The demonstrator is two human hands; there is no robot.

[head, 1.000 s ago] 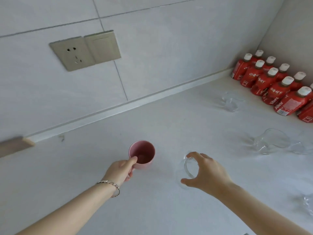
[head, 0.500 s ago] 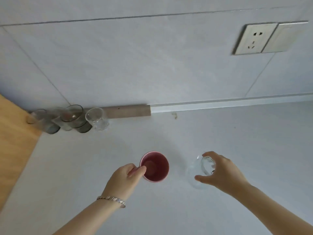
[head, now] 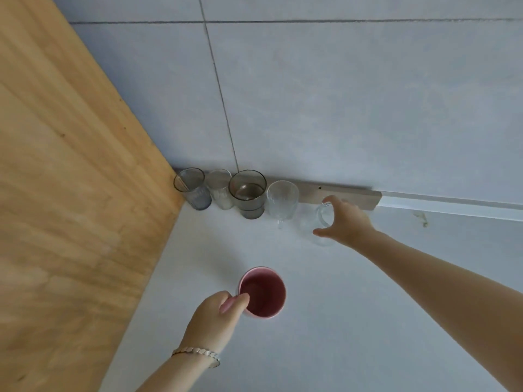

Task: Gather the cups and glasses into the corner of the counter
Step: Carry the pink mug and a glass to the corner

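Observation:
My left hand (head: 216, 315) grips the handle side of a pink mug (head: 262, 292), which is upright low over the white counter (head: 325, 335). My right hand (head: 346, 222) is closed around the rim of a clear glass (head: 318, 226), held close to the back wall. Several glasses stand in a row in the corner: a bluish ribbed glass (head: 193, 188), a clear ribbed glass (head: 219, 188), a smoky grey glass (head: 248, 193) and a clear handled glass (head: 283, 200). The clear glass in my right hand is just right of that row.
A tall wooden panel (head: 70, 193) closes off the counter on the left. The tiled wall (head: 339, 94) runs along the back, with a grey trim strip (head: 351, 196) at its foot.
The view has swung left to the corner. Both hands have carried the pink mug and the clear glass leftward; the right hand now reaches far forward, beside the row of glasses.

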